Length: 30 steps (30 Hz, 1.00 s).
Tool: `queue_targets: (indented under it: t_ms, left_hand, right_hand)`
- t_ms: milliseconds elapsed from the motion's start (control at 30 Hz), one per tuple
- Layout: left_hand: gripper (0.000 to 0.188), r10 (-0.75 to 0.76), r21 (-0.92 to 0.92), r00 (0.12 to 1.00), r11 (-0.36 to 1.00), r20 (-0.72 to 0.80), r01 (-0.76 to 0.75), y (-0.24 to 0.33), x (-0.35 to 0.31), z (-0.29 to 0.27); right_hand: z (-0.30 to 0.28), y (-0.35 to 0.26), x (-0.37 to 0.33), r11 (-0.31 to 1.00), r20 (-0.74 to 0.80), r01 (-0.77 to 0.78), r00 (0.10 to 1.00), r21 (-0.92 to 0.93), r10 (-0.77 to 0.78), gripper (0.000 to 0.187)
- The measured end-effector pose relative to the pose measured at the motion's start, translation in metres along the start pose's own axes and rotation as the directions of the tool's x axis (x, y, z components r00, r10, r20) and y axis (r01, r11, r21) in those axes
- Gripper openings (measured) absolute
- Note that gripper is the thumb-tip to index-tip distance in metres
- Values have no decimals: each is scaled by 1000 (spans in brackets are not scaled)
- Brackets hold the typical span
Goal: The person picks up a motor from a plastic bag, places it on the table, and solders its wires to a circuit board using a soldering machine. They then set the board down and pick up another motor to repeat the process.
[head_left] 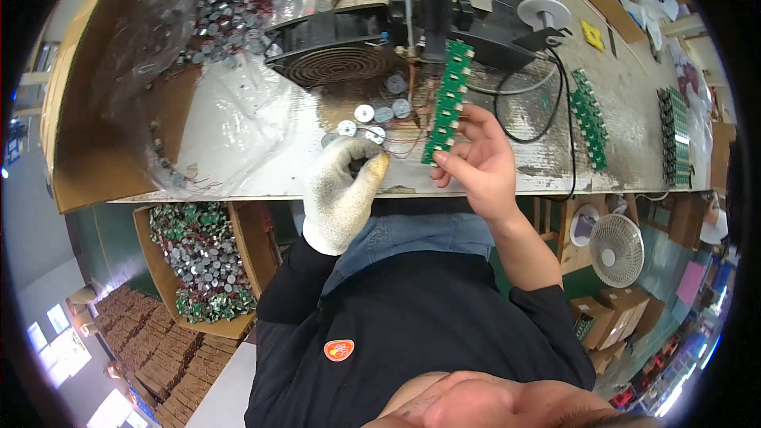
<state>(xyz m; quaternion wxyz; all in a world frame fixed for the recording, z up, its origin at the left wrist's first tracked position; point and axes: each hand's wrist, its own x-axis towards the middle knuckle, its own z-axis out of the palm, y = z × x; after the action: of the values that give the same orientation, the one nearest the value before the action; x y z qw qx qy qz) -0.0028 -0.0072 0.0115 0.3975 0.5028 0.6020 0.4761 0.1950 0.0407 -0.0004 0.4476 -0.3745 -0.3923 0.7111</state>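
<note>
My bare right hand [485,160] pinches a green circuit-board strip [449,99] by its lower end, thumb on the near face and fingers behind; the strip stands tilted above the bench [535,176], its top near the soldering stand. I judge it light and stiff, likely to snap if bent, its small parts easily damaged, so its long edges or a bare end make the best hold. My left hand [337,194], in a pale knitted glove with a yellow-stained fingertip, curls its fingers toward the thumb; I cannot tell whether they grip anything. Just beyond the glove lie round metal discs [364,113], smooth and probably slippery, and thin red wires [410,143] that look soft and easily tugged loose. Ahead sits a ribbed black fan [333,66]; crinkled clear plastic [250,115] spreads left, over brown cardboard.
</note>
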Motion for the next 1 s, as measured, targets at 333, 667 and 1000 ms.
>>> queue_targets:
  t_ms: [333, 667, 1000]
  left_hand:
    - [13, -301, -212, 930, 915, 212, 344, 7, 12, 28]
    - [14, -350, -413, 915, 816, 204, 404, 5, 18, 29]
    - [13, -354, -432, 912, 804, 206, 410, 11, 19, 27]
  right_hand:
    - [3, -8, 3, 999, -26, 28, 999, 41, -27, 56]
    - [6, -11, 8, 997, -51, 77, 996, 30, -76, 55]
    - [9, -15, 9, 995, -49, 103, 994, 13, -103, 55]
